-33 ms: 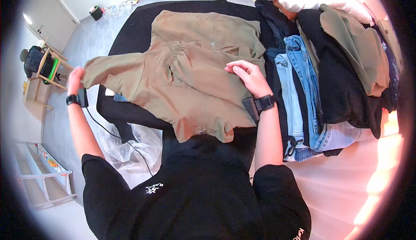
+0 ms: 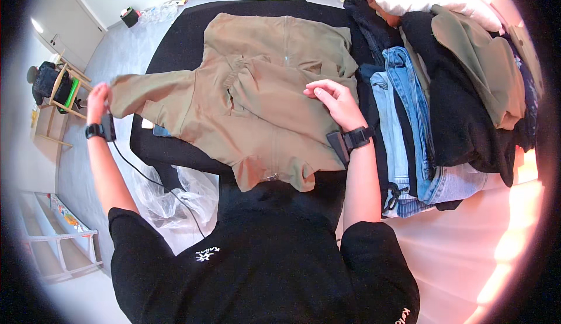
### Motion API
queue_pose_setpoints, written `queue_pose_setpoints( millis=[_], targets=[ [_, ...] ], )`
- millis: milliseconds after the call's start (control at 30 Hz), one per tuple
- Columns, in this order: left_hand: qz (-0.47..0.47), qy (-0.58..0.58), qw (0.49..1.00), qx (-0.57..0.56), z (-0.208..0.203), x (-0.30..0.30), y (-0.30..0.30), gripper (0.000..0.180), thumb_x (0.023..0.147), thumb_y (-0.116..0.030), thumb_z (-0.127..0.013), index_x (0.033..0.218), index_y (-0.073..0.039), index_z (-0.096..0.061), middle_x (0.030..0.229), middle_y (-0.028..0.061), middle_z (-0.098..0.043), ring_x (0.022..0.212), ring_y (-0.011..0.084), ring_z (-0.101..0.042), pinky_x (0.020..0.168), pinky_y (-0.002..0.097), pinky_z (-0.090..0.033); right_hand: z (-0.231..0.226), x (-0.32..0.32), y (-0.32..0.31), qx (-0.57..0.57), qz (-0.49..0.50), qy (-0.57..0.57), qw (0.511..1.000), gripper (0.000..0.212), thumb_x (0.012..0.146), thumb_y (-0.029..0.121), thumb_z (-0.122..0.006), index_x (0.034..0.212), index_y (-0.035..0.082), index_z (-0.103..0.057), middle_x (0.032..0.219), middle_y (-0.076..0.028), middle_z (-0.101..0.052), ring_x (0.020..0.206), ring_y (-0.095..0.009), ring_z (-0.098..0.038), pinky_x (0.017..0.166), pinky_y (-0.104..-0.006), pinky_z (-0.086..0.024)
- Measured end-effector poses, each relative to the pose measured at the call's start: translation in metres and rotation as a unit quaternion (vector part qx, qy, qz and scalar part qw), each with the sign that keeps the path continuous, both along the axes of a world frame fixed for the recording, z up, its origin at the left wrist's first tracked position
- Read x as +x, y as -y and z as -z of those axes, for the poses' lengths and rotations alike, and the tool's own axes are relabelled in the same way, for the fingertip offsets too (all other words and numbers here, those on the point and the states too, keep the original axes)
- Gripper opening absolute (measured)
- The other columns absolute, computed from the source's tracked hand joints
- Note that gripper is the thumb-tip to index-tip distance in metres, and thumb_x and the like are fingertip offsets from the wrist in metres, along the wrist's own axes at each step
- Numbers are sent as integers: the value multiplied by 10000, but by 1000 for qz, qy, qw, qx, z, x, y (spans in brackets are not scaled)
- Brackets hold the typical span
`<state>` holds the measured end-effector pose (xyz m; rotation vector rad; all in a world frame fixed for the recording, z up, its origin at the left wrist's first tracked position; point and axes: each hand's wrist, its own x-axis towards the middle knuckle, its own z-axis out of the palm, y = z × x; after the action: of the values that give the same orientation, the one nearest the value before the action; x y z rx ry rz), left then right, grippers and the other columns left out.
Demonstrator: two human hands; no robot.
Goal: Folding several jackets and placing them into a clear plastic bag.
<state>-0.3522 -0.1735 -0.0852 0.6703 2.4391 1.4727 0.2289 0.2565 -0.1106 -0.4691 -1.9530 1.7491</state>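
A khaki zip-up jacket (image 2: 245,107) lies spread out, its collar end nearest me. One sleeve reaches out to the left; the other is folded across the body, its gathered cuff showing near the middle. My left hand (image 2: 97,102) is closed at the end of the outstretched sleeve, which is lifted a little. My right hand (image 2: 336,103) rests lightly on the right part of the jacket, fingers stretched out and thumb apart, gripping nothing. A black band with a small box sits on each wrist.
Under the jacket is a black-covered surface (image 2: 169,49). Folded jeans (image 2: 409,119) and a pile of dark and khaki clothes (image 2: 461,90) stand at the right. Clear plastic (image 2: 181,201) lies low on the left; a wooden chair (image 2: 61,87) stands farther left. A cable hangs from my left wrist.
My left hand has shifted slightly left, and the end of the sleeve has moved with it. The right hand has stayed in place on the jacket.
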Motion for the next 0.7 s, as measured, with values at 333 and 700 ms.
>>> queue_pose_setpoints(
  millis=[333, 700],
  targets=[
    [158, -216, 819, -507, 41, -30, 21, 461, 928, -357, -505, 1336, -143, -513, 1273, 94, -569, 1128, 239, -546, 959, 351, -439, 2, -19, 7, -30, 29, -34, 999, 181, 954, 118, -513, 1079, 14, -593, 928, -91, -667, 827, -135, -638, 752, -278, -524],
    [77, 127, 977, -152, 6, 88, -63, 619, 953, -481, -470, 1429, -99, -367, 1401, 80, -442, 1244, 212, -458, 1012, 340, -393, 17, -10, -11, 39, 65, -14, 997, 132, 947, 88, -519, 1048, 22, -571, 869, -64, -629, 748, -123, -611, 684, -269, -519]
  ],
)
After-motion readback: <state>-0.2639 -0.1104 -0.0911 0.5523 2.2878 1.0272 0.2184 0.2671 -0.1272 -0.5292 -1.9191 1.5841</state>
